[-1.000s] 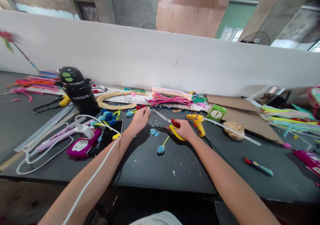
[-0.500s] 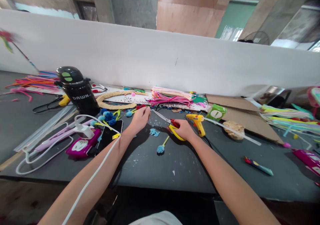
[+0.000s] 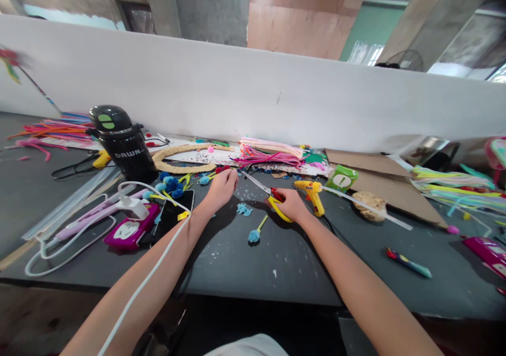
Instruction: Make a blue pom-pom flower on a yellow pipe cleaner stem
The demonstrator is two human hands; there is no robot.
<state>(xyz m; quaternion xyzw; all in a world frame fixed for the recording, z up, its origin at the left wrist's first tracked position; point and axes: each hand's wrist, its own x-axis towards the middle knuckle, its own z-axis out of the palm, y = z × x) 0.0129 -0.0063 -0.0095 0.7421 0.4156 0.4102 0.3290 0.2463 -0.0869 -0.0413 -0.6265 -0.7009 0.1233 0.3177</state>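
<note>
Clasping one pair of scissors [image 3: 273, 193] in right hand [image 3: 291, 205]; pinching fingers together in left hand [image 3: 223, 188], cannot tell on what. On grey surface [image 3: 245, 274]: one black bottle [image 3: 128, 158], one green packet [image 3: 342, 179]. Beyond: white partition [image 3: 221, 89].

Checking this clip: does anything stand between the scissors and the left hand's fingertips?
Nothing visible does. The scissors, held in the right hand, point toward the left hand. The light-blue fluff and the yellow-stemmed blue pompom lie on the table nearer the person, off that line.
</note>
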